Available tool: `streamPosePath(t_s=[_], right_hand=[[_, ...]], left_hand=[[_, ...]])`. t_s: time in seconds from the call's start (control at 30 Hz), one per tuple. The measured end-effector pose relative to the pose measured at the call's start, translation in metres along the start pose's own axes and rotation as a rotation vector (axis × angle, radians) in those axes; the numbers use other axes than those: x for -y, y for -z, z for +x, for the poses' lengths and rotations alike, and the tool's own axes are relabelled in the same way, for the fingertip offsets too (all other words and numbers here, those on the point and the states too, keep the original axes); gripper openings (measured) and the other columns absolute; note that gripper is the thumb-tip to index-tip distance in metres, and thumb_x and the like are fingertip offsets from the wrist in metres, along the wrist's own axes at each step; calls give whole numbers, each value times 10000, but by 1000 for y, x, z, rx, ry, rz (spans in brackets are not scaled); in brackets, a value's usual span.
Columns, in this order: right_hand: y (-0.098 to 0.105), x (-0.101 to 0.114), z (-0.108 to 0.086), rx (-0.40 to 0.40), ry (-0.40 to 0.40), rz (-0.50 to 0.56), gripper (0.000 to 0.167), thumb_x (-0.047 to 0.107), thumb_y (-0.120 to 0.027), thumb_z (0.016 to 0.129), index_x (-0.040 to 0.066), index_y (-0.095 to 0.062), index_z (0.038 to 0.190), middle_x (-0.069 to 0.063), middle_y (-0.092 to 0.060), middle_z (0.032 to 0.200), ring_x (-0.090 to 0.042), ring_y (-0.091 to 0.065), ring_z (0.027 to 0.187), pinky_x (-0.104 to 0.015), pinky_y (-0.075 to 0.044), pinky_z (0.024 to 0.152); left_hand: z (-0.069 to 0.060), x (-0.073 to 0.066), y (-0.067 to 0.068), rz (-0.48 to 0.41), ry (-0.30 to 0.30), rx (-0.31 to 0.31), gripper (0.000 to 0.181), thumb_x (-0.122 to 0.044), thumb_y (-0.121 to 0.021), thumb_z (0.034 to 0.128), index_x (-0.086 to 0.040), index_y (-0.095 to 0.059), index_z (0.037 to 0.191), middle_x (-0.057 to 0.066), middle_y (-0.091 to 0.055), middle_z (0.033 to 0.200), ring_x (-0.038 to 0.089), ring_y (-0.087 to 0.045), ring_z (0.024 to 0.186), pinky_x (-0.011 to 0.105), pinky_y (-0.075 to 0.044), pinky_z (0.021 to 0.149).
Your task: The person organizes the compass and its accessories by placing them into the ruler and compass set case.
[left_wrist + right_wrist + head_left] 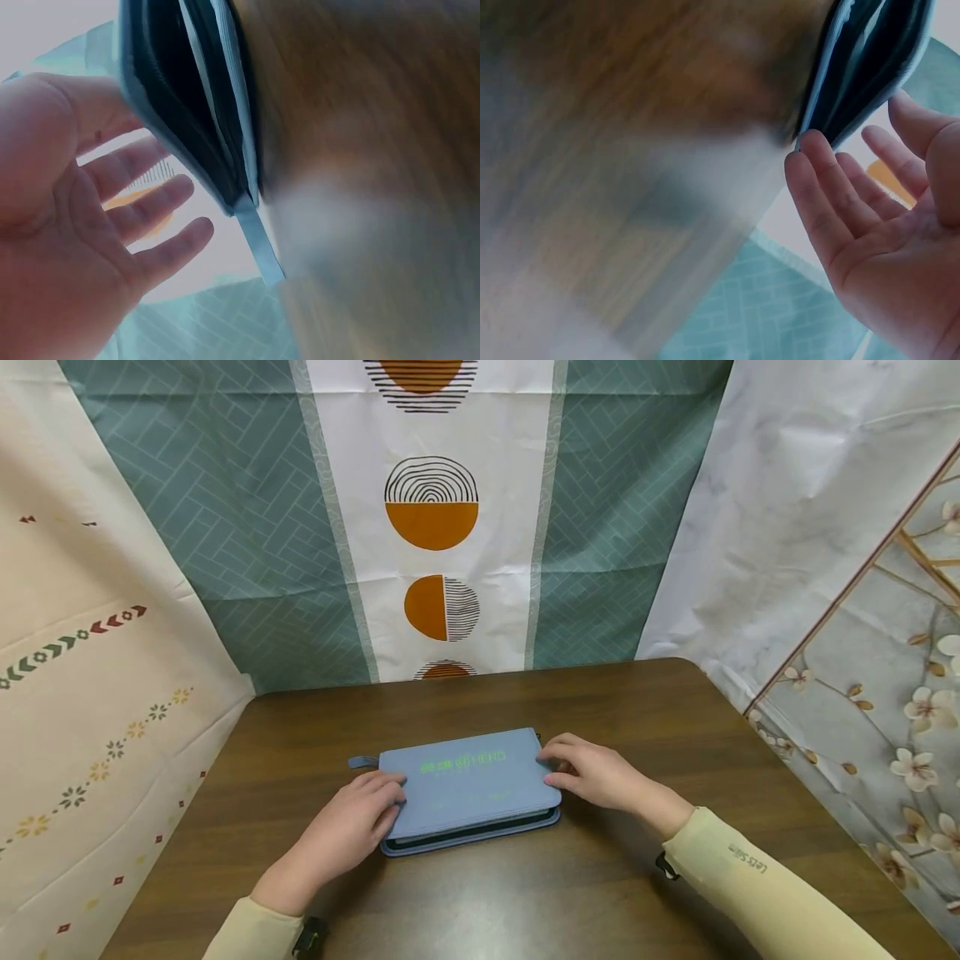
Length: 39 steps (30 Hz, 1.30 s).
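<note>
A light-blue zip case (465, 785) with green lettering on its cover lies flat on the table. Its front side is unzipped, and the dark inside (176, 82) shows in the left wrist view. A short blue strap (363, 762) sticks out at its back left corner. My left hand (352, 818) rests at the case's left edge with loosely bent fingers, its thumb against the cover's edge. At the opposite end, my right hand (600, 772) touches the right edge; its fingers (821, 161) are fairly straight against the case's end.
The brown wooden table (465, 902) extends around the case on all sides. Behind it hangs a teal and white curtain (450, 527) with orange circles. Patterned cloths (90, 735) border the left side, and a floral cloth (900, 752) borders the right.
</note>
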State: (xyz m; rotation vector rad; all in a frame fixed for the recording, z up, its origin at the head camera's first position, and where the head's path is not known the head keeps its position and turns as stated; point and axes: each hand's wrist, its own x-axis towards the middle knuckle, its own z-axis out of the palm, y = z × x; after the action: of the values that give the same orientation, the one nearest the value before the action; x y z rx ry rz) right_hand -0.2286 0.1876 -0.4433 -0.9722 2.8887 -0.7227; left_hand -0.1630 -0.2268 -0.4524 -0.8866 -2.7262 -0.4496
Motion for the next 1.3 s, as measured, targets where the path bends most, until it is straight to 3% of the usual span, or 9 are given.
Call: streamPosePath(t_s=[0.13,0.27,0.43,0.57,0.73,0.97,1.17,1.3], right_hand=[[-3,5,0,19,28,5,337,227,-787,1057,104,-747,1369,-51,-643,1414,-138,-691,1019,-315,-586,811],[-6,6,-1,26,53,-14,336,224,-812,1038,101,-760,1346,-81,-636,1433,-153,-698,997,-336,-595,825],[-9,8,-1,26,69,-34,328,191,-837,1015,83,-768,1316,-118,-631,1439,-156,-708,978,-355,-609,836],[-12,11,-1,24,73,-55,318,172,-850,1001,68,-772,1292,-115,-636,1418,-158,-707,948,-355,-613,834],[-15,13,0,17,75,-74,307,154,-860,990,59,-775,1269,-110,-639,1395,-145,-692,910,-346,-608,817],[-18,17,2,16,73,-48,276,111,-866,977,61,-780,1234,-88,-628,1351,-82,-682,893,-296,-612,797],[-17,17,3,25,55,-2,273,141,-869,980,73,-784,1230,-76,-622,1340,-145,-683,923,-282,-601,798],[-9,12,6,46,53,41,249,155,-857,992,89,-785,1221,-58,-636,1321,-122,-678,922,-297,-603,814]], left_hand=[[4,-7,-6,72,-66,-12,192,-40,-831,978,-109,-725,1123,151,-721,1404,393,-669,1300,597,-552,1082],[9,-18,-10,116,-102,11,343,-65,-844,975,-93,-739,1301,132,-713,1411,365,-672,1289,592,-578,1032],[18,-35,-13,132,-70,119,489,-343,-775,1059,-169,-671,1503,136,-641,1526,409,-612,1357,698,-535,1024],[27,-46,-18,158,-41,168,579,-458,-787,1027,-227,-648,1540,180,-595,1563,485,-577,1370,766,-501,1019],[36,-62,-22,233,-22,204,575,-376,-911,940,-201,-686,1440,209,-596,1522,503,-588,1346,743,-537,970],[49,-83,-27,323,-54,228,496,-188,-917,915,-123,-677,1344,143,-611,1533,415,-594,1385,683,-593,902],[52,-78,-28,235,-29,273,547,-97,-855,967,-203,-645,1462,155,-586,1571,461,-561,1424,744,-554,977],[52,-75,-29,231,-45,274,608,-211,-861,994,-241,-617,1551,163,-570,1586,476,-554,1434,747,-548,993]])
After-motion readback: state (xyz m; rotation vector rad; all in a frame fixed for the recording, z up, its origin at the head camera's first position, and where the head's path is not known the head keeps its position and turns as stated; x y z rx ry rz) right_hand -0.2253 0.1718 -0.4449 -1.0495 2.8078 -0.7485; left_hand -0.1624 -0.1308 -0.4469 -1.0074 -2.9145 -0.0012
